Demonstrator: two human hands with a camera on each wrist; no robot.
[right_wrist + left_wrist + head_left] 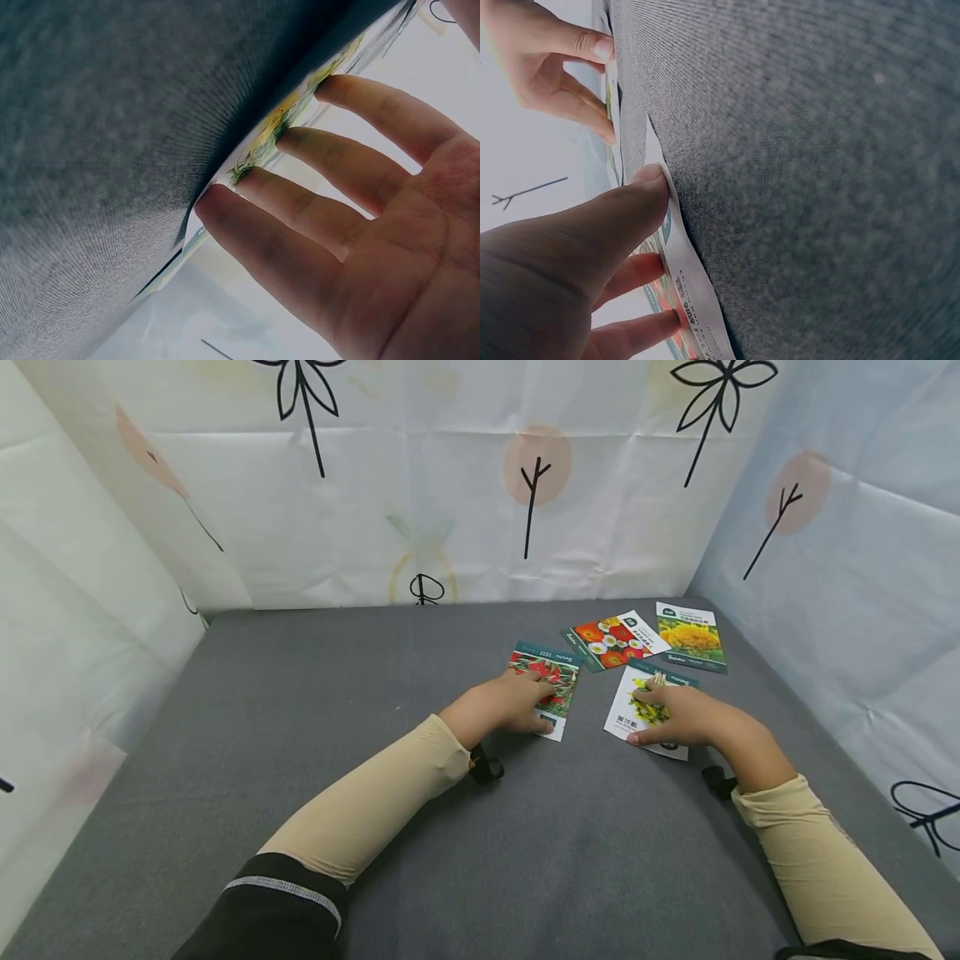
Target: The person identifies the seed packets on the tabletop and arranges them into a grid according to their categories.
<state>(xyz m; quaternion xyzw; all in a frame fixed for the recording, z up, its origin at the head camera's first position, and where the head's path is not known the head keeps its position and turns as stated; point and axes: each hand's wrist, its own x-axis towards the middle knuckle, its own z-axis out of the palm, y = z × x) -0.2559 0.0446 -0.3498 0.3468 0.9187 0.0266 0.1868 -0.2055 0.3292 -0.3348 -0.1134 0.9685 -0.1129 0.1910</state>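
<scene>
Fingertips and thumb of my left hand (517, 700) rest on a seed packet with red flowers (564, 700); in the left wrist view its thumb (654, 184) presses the white end. My right hand (693, 717), fingers spread, touches a white seed packet with yellow blossoms (626, 714) from above. Its fingertips (217, 196) meet the printed face in the right wrist view. Both packets lie on the grey cloth, partly covered by the hands. Just behind them are a seed packet with red and white flowers (611, 642) and a seed packet with yellow flowers (692, 639).
A grey cloth (300, 693) covers the table. White printed curtains (465, 485) stand along the back and both sides. The far right packets lie near the table's back right corner, their edges close together. Dark straps (486, 767) show at the wrists.
</scene>
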